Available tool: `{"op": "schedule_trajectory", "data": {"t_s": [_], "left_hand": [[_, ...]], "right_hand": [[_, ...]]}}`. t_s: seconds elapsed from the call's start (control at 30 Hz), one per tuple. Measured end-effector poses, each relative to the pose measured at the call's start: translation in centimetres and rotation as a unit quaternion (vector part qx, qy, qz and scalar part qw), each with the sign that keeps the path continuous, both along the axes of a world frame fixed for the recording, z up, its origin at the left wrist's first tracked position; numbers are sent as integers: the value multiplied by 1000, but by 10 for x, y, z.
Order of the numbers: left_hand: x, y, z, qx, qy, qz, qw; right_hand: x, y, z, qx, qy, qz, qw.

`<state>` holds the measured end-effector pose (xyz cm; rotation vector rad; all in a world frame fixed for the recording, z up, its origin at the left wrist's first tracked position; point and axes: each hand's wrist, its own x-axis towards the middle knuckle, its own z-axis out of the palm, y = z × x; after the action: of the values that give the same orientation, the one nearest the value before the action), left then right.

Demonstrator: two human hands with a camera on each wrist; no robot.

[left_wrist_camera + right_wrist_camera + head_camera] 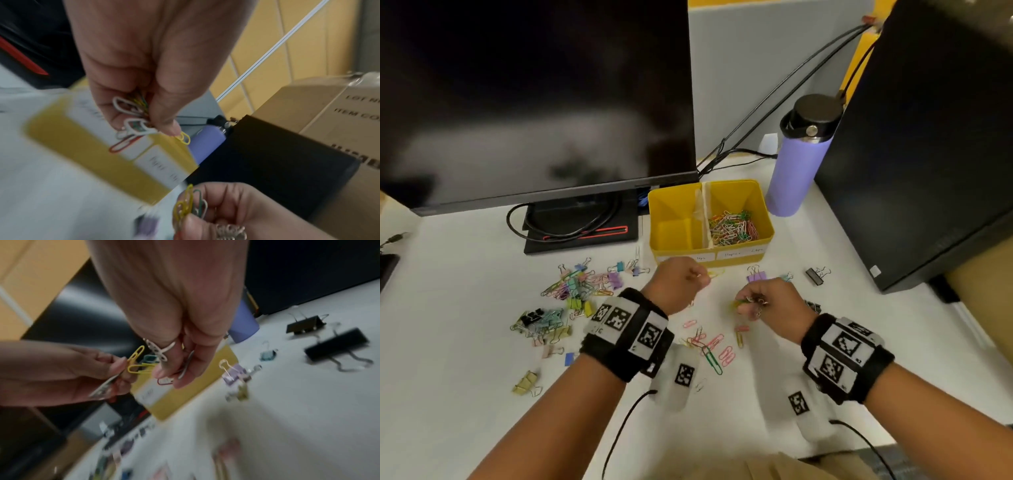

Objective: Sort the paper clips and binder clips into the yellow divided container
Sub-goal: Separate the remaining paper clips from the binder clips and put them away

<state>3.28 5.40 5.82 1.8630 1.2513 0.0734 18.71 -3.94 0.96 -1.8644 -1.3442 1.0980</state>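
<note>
The yellow divided container [765, 219] stands behind my hands; its right compartment holds a heap of coloured paper clips [732, 228], and its left compartment [674, 229] looks bare. Just in front of it my left hand [698, 277] pinches a bunch of paper clips [131, 116], white, red and yellow. Further right, my right hand [751, 303] grips yellow and green paper clips [189, 204]. Loose pink and green paper clips [710, 346] lie between my wrists. Mixed binder clips and paper clips [571, 291] are piled at the left.
A black binder clip [815, 275] and a purple one [756, 276] lie right of the container. A purple bottle [799, 164] and a black tower case [928, 137] stand at the right. A monitor [534, 96] with its stand and cables fills the back left.
</note>
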Motion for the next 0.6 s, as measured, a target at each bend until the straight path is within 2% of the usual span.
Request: {"op": "schedule_trajectory", "data": {"t_s": [0.13, 0.23, 0.3, 0.37, 0.43, 0.53, 0.6], "left_hand": [[56, 37, 25, 35, -58, 38, 997], [86, 59, 29, 55, -26, 40, 997], [94, 65, 33, 53, 18, 20, 998], [94, 69, 36, 39, 66, -2, 997], [90, 71, 32, 3, 71, -19, 997], [79, 65, 25, -110, -92, 6, 990], [75, 58, 24, -118, -160, 28, 980]], "right_hand": [[27, 35, 39, 74, 93, -115, 986], [43, 81, 53, 128, 28, -172, 976], [51, 108, 55, 113, -18, -181, 977], [55, 126, 54, 38, -119, -106, 986], [55, 131, 55, -30, -209, 7, 978], [51, 130, 43, -36, -231, 68, 970], [46, 126, 37, -16, -228, 77, 971]]}}
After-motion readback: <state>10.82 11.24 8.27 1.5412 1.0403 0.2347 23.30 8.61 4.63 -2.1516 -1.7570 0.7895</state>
